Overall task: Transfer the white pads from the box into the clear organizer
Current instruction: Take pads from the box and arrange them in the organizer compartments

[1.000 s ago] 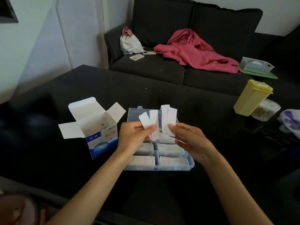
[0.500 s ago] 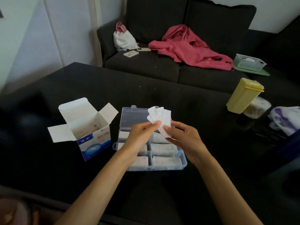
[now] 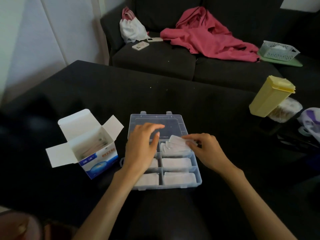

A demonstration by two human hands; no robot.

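Several pads (image 3: 178, 142) pinched in our right hand (image 3: 206, 149) enter the organizer (image 3: 197, 177) at 1 o'clock; left hand (image 3: 142, 146) hovers relaxed, empty; next, release.

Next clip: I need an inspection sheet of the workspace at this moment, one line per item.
Surface: black table, dark and matte.
Job's things: open blue-and-white cardboard box at left; clear plastic organizer, lid open, white pads in its compartments.
Clutter: yellow plastic container at right.
Grips: left hand open over the organizer; right hand pinches fanned pads at the far right compartment.
Cables: nothing seen.
Surroundings: dark sofa with pink garment, white bag, phone, mesh basket.
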